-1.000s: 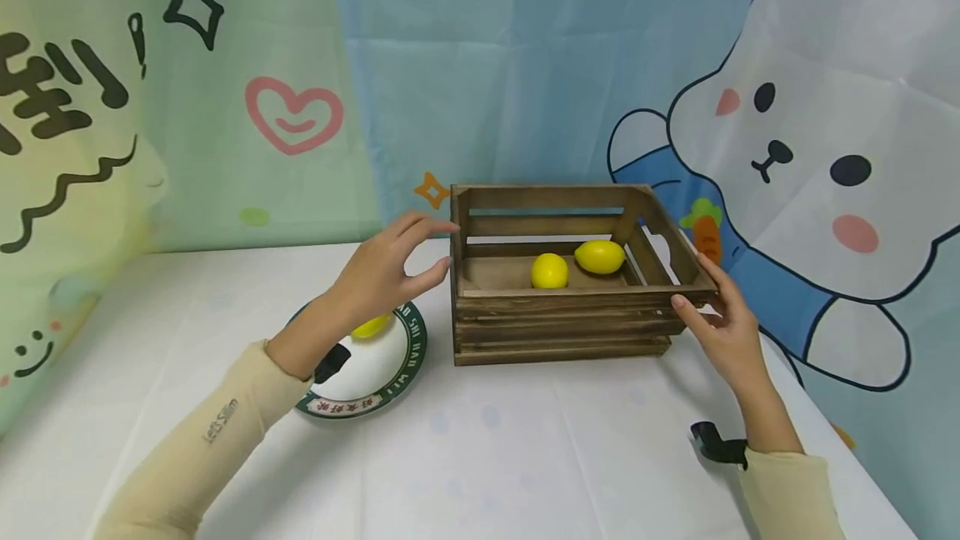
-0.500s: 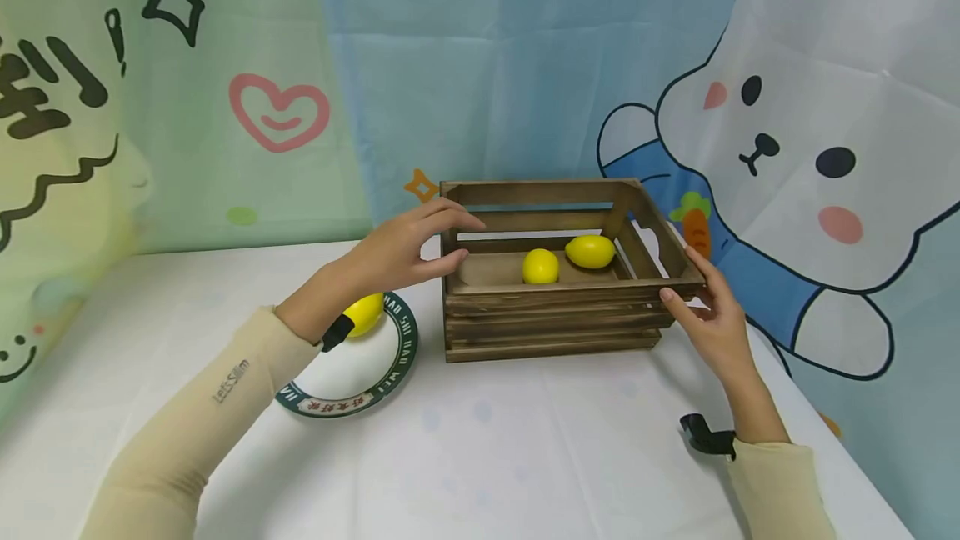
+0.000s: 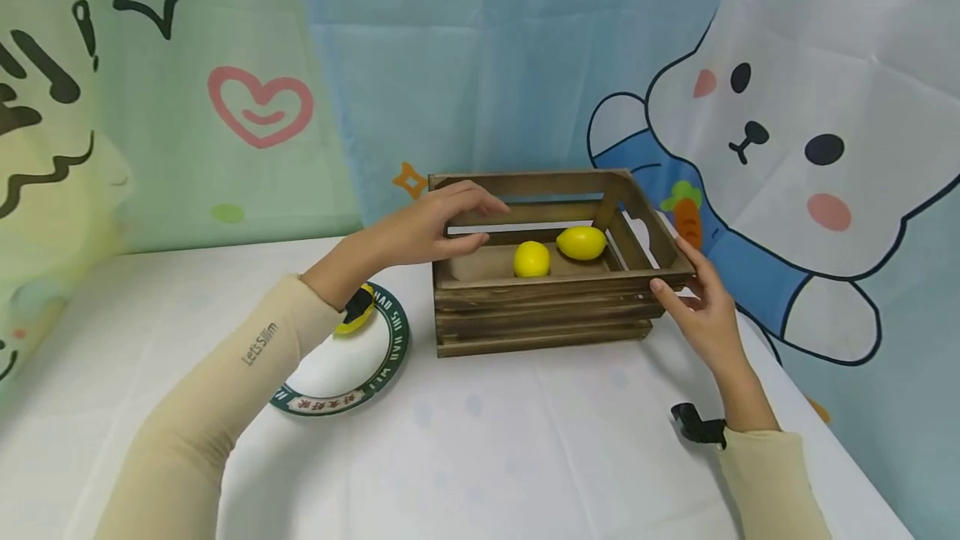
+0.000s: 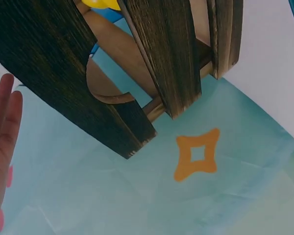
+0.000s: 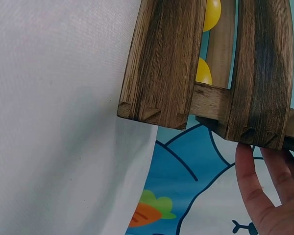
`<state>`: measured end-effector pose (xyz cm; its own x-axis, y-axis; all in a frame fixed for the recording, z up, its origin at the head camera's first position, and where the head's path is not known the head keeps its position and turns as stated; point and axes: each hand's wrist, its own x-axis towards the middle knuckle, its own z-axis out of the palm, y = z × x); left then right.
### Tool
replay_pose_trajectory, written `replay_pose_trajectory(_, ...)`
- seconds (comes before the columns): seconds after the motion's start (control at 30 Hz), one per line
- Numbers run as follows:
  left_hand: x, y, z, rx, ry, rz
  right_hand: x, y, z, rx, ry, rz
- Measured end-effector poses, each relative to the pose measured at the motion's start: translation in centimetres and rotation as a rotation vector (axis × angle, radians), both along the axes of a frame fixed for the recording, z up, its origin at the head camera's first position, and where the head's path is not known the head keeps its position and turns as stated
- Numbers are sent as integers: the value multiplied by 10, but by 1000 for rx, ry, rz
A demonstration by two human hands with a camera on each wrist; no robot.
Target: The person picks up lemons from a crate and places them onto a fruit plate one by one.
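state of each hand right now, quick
Left hand: open, holding nothing.
Right hand: holding the right end of the wooden crate.

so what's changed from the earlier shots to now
The left hand moved rightward, from beside the wooden crate to over its left end, holding nothing. The right hand still grips the crate's right end; two lemons stay inside it, and another lemon stays on the plate.

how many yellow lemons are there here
3: one yellow lemon and another lemon inside the brown slatted wooden crate, a third lemon on the round green-rimmed white plate, partly hidden by a black wrist mount. More may be hidden.
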<state>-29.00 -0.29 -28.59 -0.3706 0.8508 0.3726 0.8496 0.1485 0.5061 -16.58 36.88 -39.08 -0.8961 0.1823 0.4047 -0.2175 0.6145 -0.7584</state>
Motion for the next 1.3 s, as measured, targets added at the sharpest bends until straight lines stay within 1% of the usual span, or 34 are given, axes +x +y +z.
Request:
replay_pose_trajectory(0.07, -4, 1, 0, -15, 4, -9, 0, -1, 0, -1, -7, 2)
replay_pose_trajectory(0.17, -9, 2, 3, -11, 32, -23, -1, -1, -1, -4, -21, 4)
replay_pose_trajectory(0.3, -15, 5, 9, -4, 37, -26, -1, 2, -1, -5, -24, -3)
replay_pose_trajectory(0.57, -18, 14, 24, -51, -49, -39, -2, 3, 3, -18, 11, 19)
replay_pose_trajectory(0.63, -19, 17, 28, -55, -50, -42, -1, 2, 3, -21, 15, 22)
replay_pose_trajectory(0.87, -25, 27, 41, -79, -3, -29, -2, 2, -1, -22, 15, 19)
replay_pose_trajectory(1.0, -29, 34, 45, -86, 26, -24, -2, 0, 0, -26, 14, 21)
replay_pose_trajectory(1.17, -33, 43, 49, -95, 30, -22, -2, 1, -1, -30, 5, 16)
replay_pose_trajectory(1.3, -37, 54, 55, -97, 28, -27, -3, 3, -2, -24, 9, 11)
